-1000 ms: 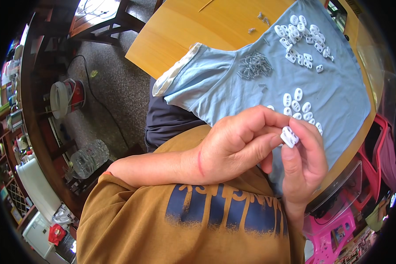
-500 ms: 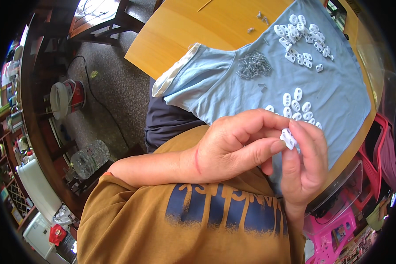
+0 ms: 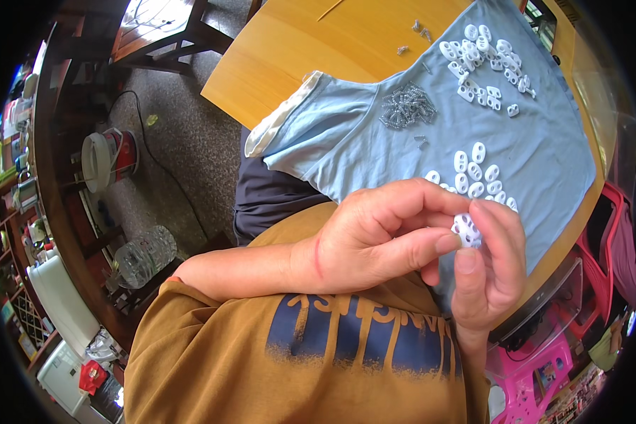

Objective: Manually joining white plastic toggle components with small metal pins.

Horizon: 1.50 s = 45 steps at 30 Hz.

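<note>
The blue cloth (image 3: pixel 548 152) leaves passage right of the lower white pieces (image 3: pixel 475 172), which obstruct its left side

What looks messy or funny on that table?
A few small metal bits lie on the bare wood, away from the main metal pile on the blue cloth, so they look strayed. One white piece also sits apart from its heap. Nothing looks plainly broken.

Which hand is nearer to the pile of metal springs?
Left. The left hand is below the spring pile in view; the right hand is lower, farther right.
</note>
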Available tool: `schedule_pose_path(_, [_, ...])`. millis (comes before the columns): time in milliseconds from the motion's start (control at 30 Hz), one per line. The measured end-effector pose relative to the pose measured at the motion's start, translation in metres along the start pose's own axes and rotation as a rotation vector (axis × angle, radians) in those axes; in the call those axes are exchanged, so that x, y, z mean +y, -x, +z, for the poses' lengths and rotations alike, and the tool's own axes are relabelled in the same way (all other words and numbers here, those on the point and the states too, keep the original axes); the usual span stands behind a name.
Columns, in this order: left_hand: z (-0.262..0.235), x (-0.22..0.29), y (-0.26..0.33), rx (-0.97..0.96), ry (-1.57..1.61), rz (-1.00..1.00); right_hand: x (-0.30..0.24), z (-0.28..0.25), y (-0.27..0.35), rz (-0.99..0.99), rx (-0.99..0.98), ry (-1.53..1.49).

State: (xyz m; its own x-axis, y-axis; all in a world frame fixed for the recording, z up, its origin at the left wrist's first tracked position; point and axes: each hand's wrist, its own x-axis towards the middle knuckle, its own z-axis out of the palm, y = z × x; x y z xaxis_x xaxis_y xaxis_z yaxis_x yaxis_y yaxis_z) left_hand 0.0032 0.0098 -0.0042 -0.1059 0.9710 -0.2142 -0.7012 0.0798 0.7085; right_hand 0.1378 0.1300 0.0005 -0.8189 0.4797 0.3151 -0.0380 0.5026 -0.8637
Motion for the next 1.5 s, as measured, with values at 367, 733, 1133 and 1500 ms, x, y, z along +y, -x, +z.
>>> schedule_pose_path(367, [-0.002,-0.004,-0.001,-0.041,-0.087,0.114,-0.002,0.004,0.004,0.014,0.060,-0.032])
schedule_pose_path(733, [-0.005,-0.014,0.001,-0.068,-0.132,0.237,0.006,0.010,0.006,-0.047,0.074,-0.125])
schedule_pose_path(1133, [-0.006,-0.021,-0.003,-0.027,-0.270,0.372,0.014,0.017,0.003,-0.128,0.120,-0.125])
schedule_pose_path(1500, [0.001,0.008,-0.004,0.080,-0.034,0.056,0.011,0.014,0.002,-0.073,0.106,-0.027])
